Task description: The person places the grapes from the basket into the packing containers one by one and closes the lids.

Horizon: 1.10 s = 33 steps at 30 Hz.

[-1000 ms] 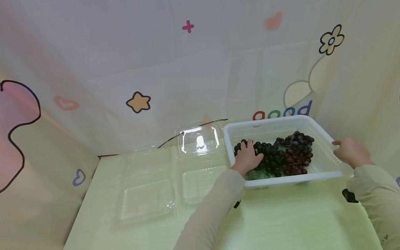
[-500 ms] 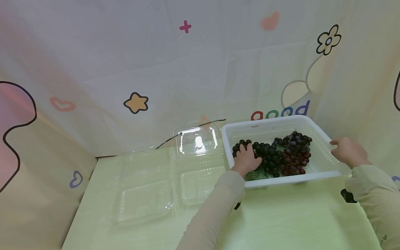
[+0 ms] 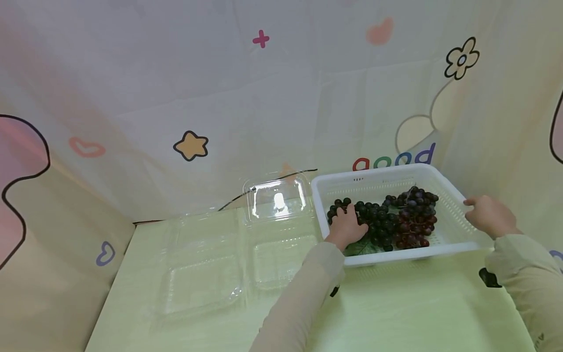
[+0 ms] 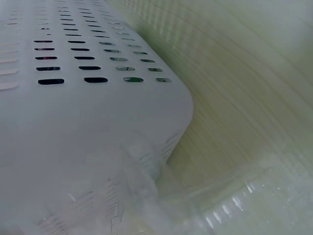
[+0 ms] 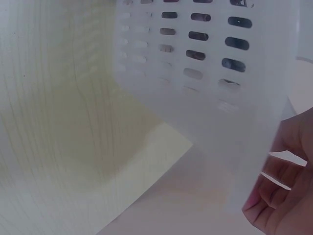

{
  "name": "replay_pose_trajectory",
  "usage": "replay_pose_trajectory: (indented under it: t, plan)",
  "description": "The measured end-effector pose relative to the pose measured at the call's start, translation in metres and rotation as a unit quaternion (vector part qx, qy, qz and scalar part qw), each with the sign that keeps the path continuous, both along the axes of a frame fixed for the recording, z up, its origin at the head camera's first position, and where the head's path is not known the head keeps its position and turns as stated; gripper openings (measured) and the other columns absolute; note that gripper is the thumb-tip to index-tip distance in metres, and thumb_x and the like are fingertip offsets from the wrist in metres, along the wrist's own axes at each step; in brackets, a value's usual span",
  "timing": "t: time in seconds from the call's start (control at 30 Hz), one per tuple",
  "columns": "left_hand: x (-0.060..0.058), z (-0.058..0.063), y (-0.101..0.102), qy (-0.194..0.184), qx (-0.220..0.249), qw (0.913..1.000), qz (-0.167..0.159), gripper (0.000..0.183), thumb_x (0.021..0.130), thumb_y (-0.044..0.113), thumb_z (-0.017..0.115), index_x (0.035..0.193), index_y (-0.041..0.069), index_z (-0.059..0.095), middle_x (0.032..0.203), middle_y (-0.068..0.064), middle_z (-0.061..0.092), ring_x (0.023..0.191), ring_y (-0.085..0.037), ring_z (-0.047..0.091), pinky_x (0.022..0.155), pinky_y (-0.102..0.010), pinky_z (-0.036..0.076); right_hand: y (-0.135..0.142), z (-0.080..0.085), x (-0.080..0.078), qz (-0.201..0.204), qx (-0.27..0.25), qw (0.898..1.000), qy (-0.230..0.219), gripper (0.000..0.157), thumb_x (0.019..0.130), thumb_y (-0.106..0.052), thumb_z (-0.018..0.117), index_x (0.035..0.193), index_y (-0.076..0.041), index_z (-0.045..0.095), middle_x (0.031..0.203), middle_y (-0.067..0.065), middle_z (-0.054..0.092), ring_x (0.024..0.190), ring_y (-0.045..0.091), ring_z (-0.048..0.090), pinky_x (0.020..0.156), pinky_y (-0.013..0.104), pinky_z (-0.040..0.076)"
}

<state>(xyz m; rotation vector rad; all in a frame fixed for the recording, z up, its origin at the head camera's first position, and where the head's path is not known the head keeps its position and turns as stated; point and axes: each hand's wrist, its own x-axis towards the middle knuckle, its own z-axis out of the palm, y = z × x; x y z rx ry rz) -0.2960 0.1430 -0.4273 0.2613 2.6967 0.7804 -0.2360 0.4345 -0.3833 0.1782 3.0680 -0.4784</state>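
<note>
A white perforated plastic basket (image 3: 453, 215) holds bunches of grapes. Over the black grapes (image 3: 378, 220) at its left end lies my left hand (image 3: 345, 229), fingers spread and touching them, thumb out to the right. Reddish-purple grapes (image 3: 415, 225) fill the middle, and a green leaf (image 3: 362, 247) shows by the front wall. My right hand (image 3: 492, 215) grips the basket's right rim; in the right wrist view its fingers (image 5: 274, 188) curl against that rim. Only the basket's outer wall (image 4: 88, 127) and clear plastic appear in the left wrist view, with the left hand out of sight.
Left of the basket, two clear plastic clamshell boxes (image 3: 202, 283) (image 3: 281, 259) lie with lids raised on the pale green table (image 3: 387, 313). The nearer box's lid (image 3: 277, 198) leans by the printed curtain (image 3: 246, 98) behind. The table's left edge slopes toward the front.
My left fingertips have slid slightly back toward me over the black grapes, baring a few more of them. The right hand keeps its place on the rim, and the head view shifts a little.
</note>
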Motion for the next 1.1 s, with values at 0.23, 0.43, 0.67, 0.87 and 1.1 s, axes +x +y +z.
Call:
replay_pose_trajectory:
  t: [0.23,0.43,0.67,0.87,1.1]
  plan:
    - [0.0008,0.0009,0.0010,0.020,-0.010,0.9997,-0.013,0.067,0.083,0.042,0.056,0.138,0.024,0.023,0.143,-0.005,0.024,0.125,-0.027,0.036,0.096,-0.038,0.038,-0.0001,-0.0012,-0.0007,-0.006,-0.004,1.000,-0.005,0.048,0.072,-0.007,0.047,0.116,0.013,0.046,0.119,0.038,0.038,0.074,0.033,0.048,0.045,0.029,0.035]
    - [0.0008,-0.0002,0.0000,0.044,-0.003,0.9985,-0.033,0.066,0.082,0.040,0.057,0.137,0.022,0.026,0.140,-0.001,0.032,0.120,-0.024,0.042,0.095,-0.035,0.039,-0.0007,-0.0005,-0.0003,-0.006,-0.002,1.000,-0.005,0.047,0.073,-0.007,0.047,0.115,0.013,0.046,0.119,0.038,0.038,0.080,0.038,0.050,0.046,0.029,0.036]
    - [0.0011,0.0000,0.0000,0.039,-0.007,0.9985,-0.038,0.064,0.084,0.038,0.055,0.138,0.022,0.025,0.138,0.001,0.037,0.117,-0.019,0.046,0.093,-0.032,0.040,-0.0011,0.0004,0.0002,-0.007,-0.004,1.000,-0.007,0.048,0.073,-0.007,0.047,0.116,0.013,0.046,0.120,0.038,0.038,0.079,0.036,0.050,0.046,0.029,0.036]
    - [0.0012,-0.0012,0.0009,0.075,-0.027,0.9964,-0.028,0.054,0.087,0.036,0.050,0.136,0.024,0.032,0.135,0.003,0.041,0.120,-0.021,0.042,0.095,-0.036,0.038,-0.0011,-0.0001,-0.0002,-0.010,-0.002,1.000,-0.005,0.047,0.073,-0.008,0.048,0.116,0.012,0.046,0.119,0.038,0.039,0.083,0.041,0.050,0.046,0.028,0.036]
    - [0.0008,-0.0015,0.0018,0.105,-0.024,0.9941,0.007,0.051,0.086,0.036,0.052,0.133,0.023,0.035,0.140,-0.002,0.032,0.130,-0.025,0.026,0.102,-0.041,0.028,-0.0017,-0.0004,0.0001,-0.012,-0.005,1.000,-0.008,0.047,0.074,-0.008,0.047,0.116,0.013,0.045,0.120,0.039,0.038,0.077,0.035,0.048,0.046,0.028,0.034]
